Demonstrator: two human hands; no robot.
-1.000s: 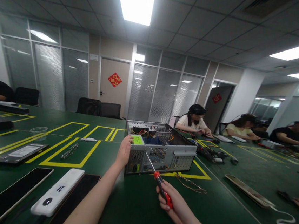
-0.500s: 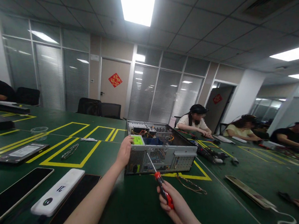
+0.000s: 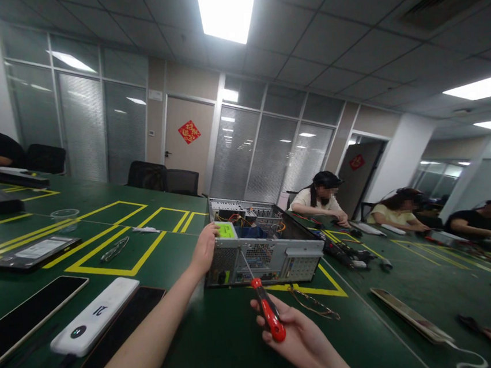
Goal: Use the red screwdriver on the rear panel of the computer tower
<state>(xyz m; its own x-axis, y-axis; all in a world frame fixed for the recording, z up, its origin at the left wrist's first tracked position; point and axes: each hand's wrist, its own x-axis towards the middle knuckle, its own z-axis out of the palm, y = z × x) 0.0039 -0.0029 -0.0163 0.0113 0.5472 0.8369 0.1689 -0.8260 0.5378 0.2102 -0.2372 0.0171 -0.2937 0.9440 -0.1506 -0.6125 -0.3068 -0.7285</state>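
An opened computer case (image 3: 293,254) lies on the green table, its perforated back panel facing me. A box with a yellow-green label (image 3: 225,230), apparently the power supply, sits inside at its near left corner. My left hand (image 3: 203,250) is closed over that corner, fingers curled on the case edge beside the label. In my right hand (image 3: 297,332) is a red and black screwdriver (image 3: 268,312). The fingers lie loosely around its handle, and the shaft points up at the back panel near the power supply. Whether the tip sits in a screw is too small to tell.
Left of me lie a hard drive (image 3: 35,251), a phone (image 3: 32,317), a white power bank (image 3: 96,315) and a dark phone (image 3: 124,328). Thin wires (image 3: 313,305) lie before the case. Dark cables (image 3: 347,252) and another phone (image 3: 409,313) are to the right. Several people work around the table.
My right hand has shifted slightly right and down, and its grip has loosened, showing more of the screwdriver handle. The handle has turned. My left hand and the case have stayed put.
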